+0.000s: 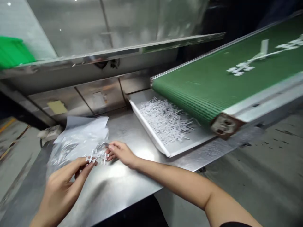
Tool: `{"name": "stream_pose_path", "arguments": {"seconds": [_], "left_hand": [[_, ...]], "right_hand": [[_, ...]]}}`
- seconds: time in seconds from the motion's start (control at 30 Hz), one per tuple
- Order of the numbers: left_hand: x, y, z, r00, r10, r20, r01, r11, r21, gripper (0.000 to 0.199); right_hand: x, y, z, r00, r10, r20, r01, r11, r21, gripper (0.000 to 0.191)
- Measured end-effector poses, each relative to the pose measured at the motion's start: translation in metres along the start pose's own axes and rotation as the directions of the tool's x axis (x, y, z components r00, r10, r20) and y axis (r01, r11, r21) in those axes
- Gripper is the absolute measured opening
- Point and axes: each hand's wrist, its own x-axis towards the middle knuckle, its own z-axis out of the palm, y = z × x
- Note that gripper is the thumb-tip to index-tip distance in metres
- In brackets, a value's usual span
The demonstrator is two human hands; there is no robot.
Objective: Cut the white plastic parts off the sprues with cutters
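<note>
Between the thumb and fingers of my left hand [66, 183] is the left end of a small branched white plastic sprue [97, 156], with short pegs sticking out. My right hand [121, 153] is closed at the sprue's right end, fingers curled and fingertips against it. A small greyish glint shows by the right index finger; blur hides what it is. Both hands are just above the metal table [125, 189]. Just behind them lies a clear plastic bag [68, 149] with white sheets [82, 127] on it.
To the right, a white tray [151, 134] holds a heap of small white plastic sticks [165, 121]. Its far side reaches under the end of a green conveyor belt [201, 82], which carries branched white sprues [241, 67]. A metal shelf with a green bin [15, 52] overhangs the back.
</note>
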Motion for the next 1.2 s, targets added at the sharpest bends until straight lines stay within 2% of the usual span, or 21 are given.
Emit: {"name": "stream_pose_path", "arguments": {"seconds": [0.1, 0.2, 0.27, 0.37, 0.47, 0.6, 0.73, 0.93, 1.2], "left_hand": [[-0.03, -0.016, 0.01, 0.981, -0.169, 0.094, 0.178, 0.98, -0.085, 0.028], [-0.047, -0.033, 0.029, 0.971, -0.217, 0.101, 0.229, 0.965, -0.128, 0.023], [-0.056, -0.045, 0.044, 0.977, -0.211, 0.037, 0.214, 0.966, -0.142, 0.021], [-0.066, -0.058, 0.066, 0.99, -0.125, -0.069, 0.112, 0.98, -0.166, 0.016], [-0.07, -0.063, 0.078, 0.991, -0.056, -0.124, 0.037, 0.988, -0.151, 0.01], [-0.069, -0.065, 0.08, 0.99, -0.081, -0.113, 0.064, 0.987, -0.149, 0.008], [-0.069, -0.064, 0.079, 0.989, -0.088, -0.123, 0.074, 0.991, -0.11, 0.008], [-0.068, -0.063, 0.08, 0.995, -0.045, -0.086, 0.04, 0.998, -0.055, 0.01], [-0.069, -0.063, 0.08, 1.0, 0.01, -0.022, -0.011, 0.999, -0.032, 0.011]], "right_hand": [[-0.009, -0.002, -0.002, 1.0, 0.02, -0.02, -0.022, 0.998, -0.055, 0.064], [-0.017, -0.007, -0.004, 0.999, 0.046, -0.007, -0.047, 0.989, -0.137, 0.059], [-0.019, -0.012, -0.006, 0.998, 0.056, -0.004, -0.055, 0.98, -0.192, 0.054], [-0.022, -0.017, -0.008, 0.998, 0.069, -0.003, -0.067, 0.963, -0.259, 0.047], [-0.024, -0.019, -0.009, 0.997, 0.076, -0.004, -0.073, 0.943, -0.325, 0.046], [-0.027, -0.017, -0.012, 1.0, 0.01, -0.028, -0.023, 0.859, -0.511, 0.043], [-0.027, -0.017, -0.012, 0.997, -0.078, -0.021, 0.045, 0.747, -0.664, 0.033], [-0.028, -0.024, -0.007, 0.995, -0.095, -0.029, 0.047, 0.707, -0.705, 0.023], [-0.031, -0.028, -0.004, 0.976, -0.186, 0.114, 0.203, 0.579, -0.79, 0.014]]}}
